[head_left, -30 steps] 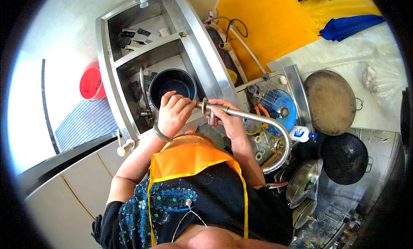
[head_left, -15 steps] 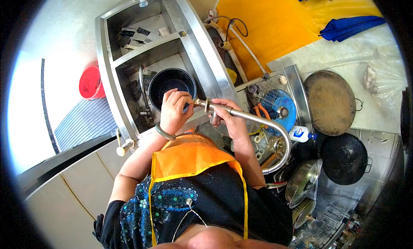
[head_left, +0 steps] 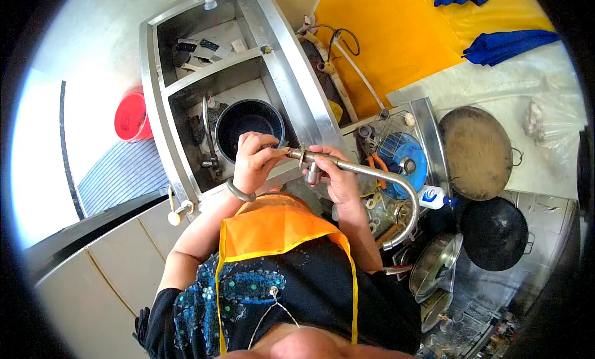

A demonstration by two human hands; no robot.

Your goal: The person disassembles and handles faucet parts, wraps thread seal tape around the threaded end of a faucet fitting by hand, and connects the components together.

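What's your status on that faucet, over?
Right grip holding faucet; left grip at its narrow end. Curved spout extends right. Black pot beyond left grip; no obstruction visible.

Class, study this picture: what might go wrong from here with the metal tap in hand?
1. The right hand holds the metal tap; if its grip slips, the tap might fall, perhaps towards the black pot in the sink.
2. The curved spout appears close to the white bottle; swinging it could bump the bottle.
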